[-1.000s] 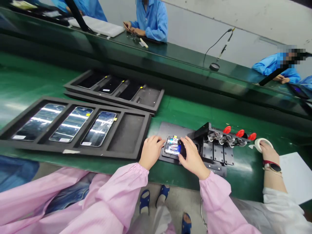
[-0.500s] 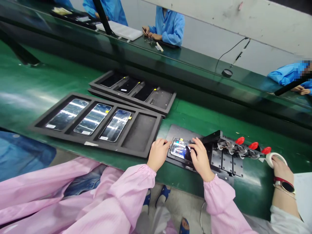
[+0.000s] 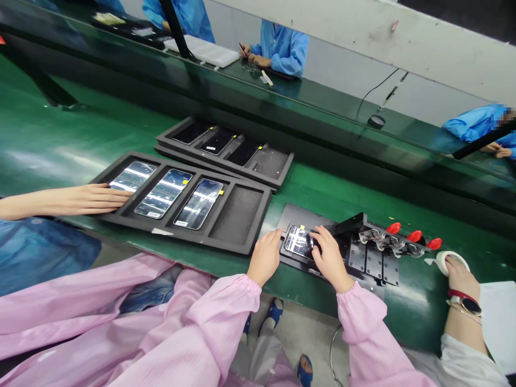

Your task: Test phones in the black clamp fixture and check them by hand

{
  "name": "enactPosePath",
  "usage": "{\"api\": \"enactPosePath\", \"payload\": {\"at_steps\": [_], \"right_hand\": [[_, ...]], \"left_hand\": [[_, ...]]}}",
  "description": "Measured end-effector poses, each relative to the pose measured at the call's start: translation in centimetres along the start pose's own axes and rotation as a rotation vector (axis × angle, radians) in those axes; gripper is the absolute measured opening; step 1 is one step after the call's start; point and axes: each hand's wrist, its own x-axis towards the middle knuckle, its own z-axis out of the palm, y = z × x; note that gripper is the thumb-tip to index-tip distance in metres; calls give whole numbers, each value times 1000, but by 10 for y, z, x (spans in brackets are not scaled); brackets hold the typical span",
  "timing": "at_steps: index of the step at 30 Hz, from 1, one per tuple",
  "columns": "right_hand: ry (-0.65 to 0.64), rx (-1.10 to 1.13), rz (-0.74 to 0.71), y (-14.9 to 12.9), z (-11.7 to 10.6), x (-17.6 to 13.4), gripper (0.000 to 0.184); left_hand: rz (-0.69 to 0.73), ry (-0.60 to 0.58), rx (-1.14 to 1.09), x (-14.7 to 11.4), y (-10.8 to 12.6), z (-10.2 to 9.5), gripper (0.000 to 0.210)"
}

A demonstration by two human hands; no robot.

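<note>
A phone point(image 3: 297, 241) with a glossy, reflecting screen and a yellow tab lies in a black fixture point(image 3: 289, 215). My right hand point(image 3: 328, 259) is at the phone's right end, thumb and fingers bent around it and partly covering it. Beside the phone's left end is my left hand point(image 3: 265, 259), its fingers stretched out at the fixture's edge; whether they touch the phone I cannot tell. Right of my hands, the fixture carries toggle clamps with red handles point(image 3: 414, 236) above dark screwed plates point(image 3: 374, 269).
A dark foam tray point(image 3: 193, 244) holds three phones; another person's hand point(image 3: 97, 199) rests on its left end. Behind is a second tray point(image 3: 253, 179) with phones. At right, a co-worker's hand point(image 3: 461, 277) is at a white tape roll point(image 3: 463, 260). Blue-sleeved people work across the bench.
Another person's hand has come in from the left onto the near tray. My hands stay at the phone with only slight shifts. The view has moved a little.
</note>
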Motion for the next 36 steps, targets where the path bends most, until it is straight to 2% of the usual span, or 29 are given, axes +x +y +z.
{"api": "enactPosePath", "payload": {"at_steps": [5,14,17,20,24,26,29,32,36], "right_hand": [[-84,-96,-144,-16,4,-3,43],[-132,-176,-182,-31,4,2,45],[-8,-101,-207,-33,-11,-5,47],[256,-23,-212,-29,-45,-17,43],[678,-75,-62,-15,-101,-28,30],[792,-93,29,-4,-122,-28,25],[791,-118,97,10,-134,-27,24],[744,-221,57,18,-131,-25,26],[750,-293,53,20,-128,-22,33]], "left_hand": [[-7,-11,0,0,0,-1,48],[31,24,34,7,-1,-5,40],[45,32,58,12,-1,-7,36],[73,9,111,22,-3,-13,28],[150,-97,158,37,-6,-20,18],[179,-128,164,43,-8,-21,16],[210,-134,189,46,-7,-22,15],[227,-152,183,47,-3,-21,13],[277,-218,125,49,10,-12,14]]}}
